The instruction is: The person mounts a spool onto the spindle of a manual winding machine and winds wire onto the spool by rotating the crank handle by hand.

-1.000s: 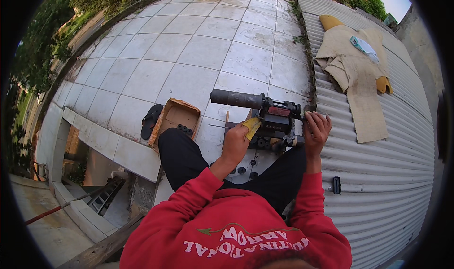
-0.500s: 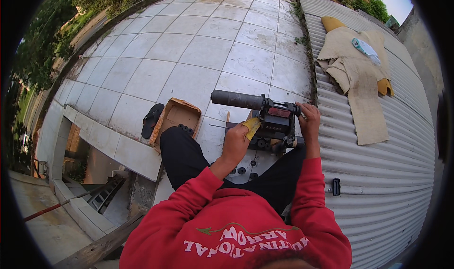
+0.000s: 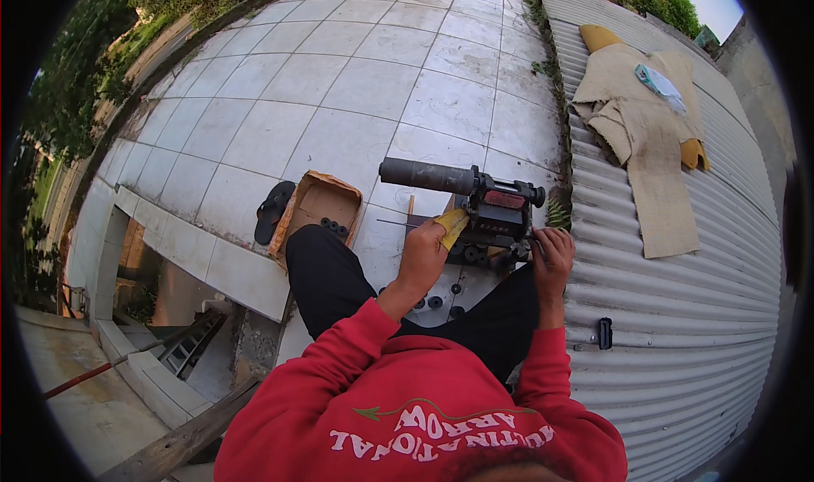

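Observation:
A dark machine point(image 3: 500, 215) stands between my knees, with a long black cylinder point(image 3: 426, 175) reaching out to its left and a reddish block on its top. My left hand point(image 3: 421, 257) is closed around a yellow, flat piece of cloth or paper point(image 3: 453, 226), which lies against the machine's left side. My right hand point(image 3: 553, 261) is at the machine's lower right corner, its fingers curled there; what they grip is hidden. Several small black round pieces point(image 3: 435, 302) lie on the tiles below the machine.
To the left, a cardboard box point(image 3: 320, 206) holds a few black round pieces, beside a black sandal point(image 3: 275, 213). Corrugated roofing point(image 3: 678, 312) runs along the right, carrying beige sacking point(image 3: 653, 168) and a small black object point(image 3: 604, 333). A drop opens at lower left.
My right hand has moved down from the knob at the machine's upper right to its lower right corner. My left hand stays in place with the yellow piece.

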Motion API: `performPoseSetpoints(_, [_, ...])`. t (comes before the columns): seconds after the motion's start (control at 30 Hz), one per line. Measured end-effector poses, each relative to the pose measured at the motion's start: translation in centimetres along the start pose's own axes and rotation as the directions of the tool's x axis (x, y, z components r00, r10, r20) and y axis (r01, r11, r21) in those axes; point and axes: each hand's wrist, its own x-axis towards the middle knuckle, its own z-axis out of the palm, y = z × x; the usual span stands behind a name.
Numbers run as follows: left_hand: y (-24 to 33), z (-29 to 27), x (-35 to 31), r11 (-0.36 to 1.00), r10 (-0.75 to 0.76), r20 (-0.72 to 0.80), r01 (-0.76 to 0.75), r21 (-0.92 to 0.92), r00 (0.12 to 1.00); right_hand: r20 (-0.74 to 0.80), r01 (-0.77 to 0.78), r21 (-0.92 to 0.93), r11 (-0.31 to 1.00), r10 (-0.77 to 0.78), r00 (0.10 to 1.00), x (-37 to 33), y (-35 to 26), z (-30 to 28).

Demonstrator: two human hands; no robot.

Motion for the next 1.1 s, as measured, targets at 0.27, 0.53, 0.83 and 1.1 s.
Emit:
performPoseSetpoints(0.27, [-0.8, 0.3, -0.2, 0.999, -0.008, -0.01, 0.008, -0.033, 1.0, -0.145, 0.074, -0.015, 0.997, -0.075, 0.987, 5.7, -1.0, -1.7])
performPoseSetpoints(0.53, [-0.5, 0.1, -0.3, 0.999, -0.019, -0.012, 0.019, -0.032, 1.0, 0.036, 0.002, 0.015, 1.0, -0.003, 0.999, 9.3, 3.7, 2.2])
performPoseSetpoints(0.83, [-2.1, 0.3, -0.5, 0.999, 0.007, 0.003, -0.007, 0.044, 1.0, 0.102, -0.076, 0.038, 0.996, 0.071, 0.992, 2.4, 3.3, 3.6])
performPoseSetpoints(1.1, [-0.8, 0.0, -0.3, 1.0, -0.013, -0.008, 0.013, -0.005, 1.0, 0.015, -0.055, 0.04, 0.998, 0.054, 0.998, 0.3, -0.4, -0.7])
